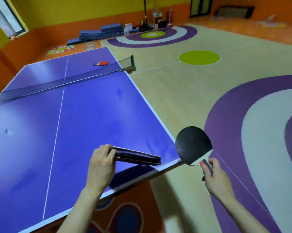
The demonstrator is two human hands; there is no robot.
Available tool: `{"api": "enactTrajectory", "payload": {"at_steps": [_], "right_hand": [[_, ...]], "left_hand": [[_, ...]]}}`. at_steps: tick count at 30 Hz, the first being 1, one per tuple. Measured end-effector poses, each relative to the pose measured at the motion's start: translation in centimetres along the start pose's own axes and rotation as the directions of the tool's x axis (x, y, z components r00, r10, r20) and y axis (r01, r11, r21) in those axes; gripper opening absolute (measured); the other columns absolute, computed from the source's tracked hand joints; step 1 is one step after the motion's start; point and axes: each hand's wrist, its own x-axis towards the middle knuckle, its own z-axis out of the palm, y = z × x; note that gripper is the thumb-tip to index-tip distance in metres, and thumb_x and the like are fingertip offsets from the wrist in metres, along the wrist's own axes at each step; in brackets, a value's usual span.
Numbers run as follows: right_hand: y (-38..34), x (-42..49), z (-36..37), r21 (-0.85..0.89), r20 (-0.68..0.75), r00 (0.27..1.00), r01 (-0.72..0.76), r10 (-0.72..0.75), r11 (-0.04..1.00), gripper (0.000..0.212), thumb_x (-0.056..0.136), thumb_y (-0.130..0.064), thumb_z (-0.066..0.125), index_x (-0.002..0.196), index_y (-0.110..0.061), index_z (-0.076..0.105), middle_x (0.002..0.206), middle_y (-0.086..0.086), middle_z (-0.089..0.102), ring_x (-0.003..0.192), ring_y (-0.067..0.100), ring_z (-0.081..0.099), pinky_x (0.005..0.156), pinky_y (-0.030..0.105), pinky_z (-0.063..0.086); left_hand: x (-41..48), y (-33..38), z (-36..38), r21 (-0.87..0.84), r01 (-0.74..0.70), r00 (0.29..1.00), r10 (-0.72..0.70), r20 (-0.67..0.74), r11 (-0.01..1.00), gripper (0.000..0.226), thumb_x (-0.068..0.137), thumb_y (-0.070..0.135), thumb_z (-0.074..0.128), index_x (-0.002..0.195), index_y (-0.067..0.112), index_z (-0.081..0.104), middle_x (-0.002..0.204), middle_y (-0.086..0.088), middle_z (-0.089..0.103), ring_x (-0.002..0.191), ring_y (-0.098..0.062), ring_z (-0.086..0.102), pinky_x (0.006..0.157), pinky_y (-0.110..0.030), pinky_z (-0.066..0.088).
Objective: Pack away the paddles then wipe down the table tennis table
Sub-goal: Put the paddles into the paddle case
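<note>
Left hand (101, 163) grips one end of a dark flat case (138, 156), held tilted above the table's (41, 132) corner, lower centre. Right hand (215, 179) grips the black paddle (193, 145) by its handle, just off that corner. Red paddle (102, 63) lies beyond the net (57, 83), upper centre-left.
</note>
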Motion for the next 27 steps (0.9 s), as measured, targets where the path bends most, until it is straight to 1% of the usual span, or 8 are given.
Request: {"api": "enactTrajectory", "payload": {"at_steps": [4,7,9,12,17,20,23,27], "right_hand": [[1.9,4.0,-6.9,-0.054,-0.032,0.981,0.188,-0.19,0.981,0.015,0.107,-0.045,0.057,0.119,-0.045,0.047,0.093,-0.017,0.07,0.081,0.021,0.069,0.069,0.043,0.052],[2.8,7.7,-10.1,-0.076,-0.041,0.948,0.312,-0.316,0.947,0.023,0.106,-0.035,0.064,0.127,-0.041,0.059,0.108,-0.022,0.07,0.095,0.015,0.068,0.079,0.043,0.054],[3.5,10.8,-11.6,-0.086,-0.039,0.911,0.406,-0.41,0.91,0.025,0.106,-0.037,0.061,0.131,-0.037,0.063,0.115,-0.022,0.069,0.104,0.012,0.068,0.088,0.038,0.054],[4.5,16.0,-14.1,-0.135,-0.011,0.857,0.508,-0.514,0.851,0.021,0.11,-0.029,0.061,0.13,-0.033,0.063,0.111,-0.023,0.064,0.1,0.01,0.065,0.086,0.035,0.053],[6.0,24.8,-19.3,-0.118,-0.111,0.882,0.445,-0.457,0.888,0.028,0.102,-0.021,0.065,0.127,-0.033,0.065,0.109,-0.018,0.067,0.096,0.014,0.068,0.084,0.034,0.054],[6.5,30.2,-22.0,-0.103,-0.166,0.88,0.434,-0.446,0.895,0.028,0.1,-0.021,0.065,0.126,-0.032,0.066,0.11,-0.018,0.068,0.094,0.017,0.071,0.083,0.035,0.055],[7.1,35.3,-23.1,-0.1,-0.159,0.873,0.45,-0.461,0.887,0.025,0.105,-0.016,0.065,0.125,-0.031,0.066,0.11,-0.022,0.067,0.094,0.014,0.071,0.082,0.032,0.056],[9.4,43.5,-22.5,-0.16,-0.043,0.856,0.504,-0.516,0.849,0.029,0.103,-0.015,0.068,0.127,-0.03,0.065,0.112,-0.022,0.064,0.099,0.012,0.064,0.087,0.028,0.051]], "left_hand": [[5.4,6.1,5.2,-0.081,-0.07,0.992,0.078,0.1,0.994,0.016,0.097,0.001,0.054,0.106,0.008,0.065,0.122,-0.005,0.063,0.106,-0.033,0.058,0.086,-0.04,0.048],[10.1,10.1,9.4,-0.131,-0.11,0.977,0.132,0.169,0.985,0.02,0.098,-0.003,0.061,0.113,0.011,0.063,0.138,-0.002,0.061,0.124,-0.032,0.057,0.096,-0.043,0.051],[13.7,13.0,12.1,-0.19,-0.121,0.968,0.158,0.193,0.974,0.026,0.095,-0.002,0.066,0.116,0.013,0.061,0.143,0.0,0.059,0.13,-0.029,0.055,0.094,-0.043,0.053],[19.6,17.5,16.3,-0.27,-0.106,0.967,0.163,0.197,0.957,0.031,0.09,0.01,0.076,0.116,0.015,0.06,0.14,0.001,0.057,0.125,-0.029,0.055,0.086,-0.041,0.058],[29.4,23.3,23.0,-0.318,-0.032,0.956,0.122,0.266,0.948,0.052,0.081,0.053,0.086,0.107,0.019,0.057,0.132,0.004,0.056,0.115,-0.028,0.05,0.083,-0.039,0.055],[35.2,25.8,26.1,-0.313,-0.055,0.955,0.141,0.262,0.948,0.054,0.079,0.06,0.083,0.107,0.022,0.056,0.132,0.003,0.057,0.115,-0.03,0.051,0.089,-0.041,0.053],[40.2,27.4,28.3,-0.281,-0.036,0.957,0.113,0.265,0.959,0.056,0.08,0.062,0.083,0.111,0.023,0.056,0.131,0.005,0.058,0.113,-0.029,0.052,0.084,-0.042,0.056],[46.2,28.6,31.5,-0.278,0.014,0.966,0.059,0.253,0.96,0.058,0.081,0.064,0.08,0.115,0.021,0.059,0.122,0.005,0.063,0.104,-0.029,0.055,0.084,-0.043,0.055]]}}
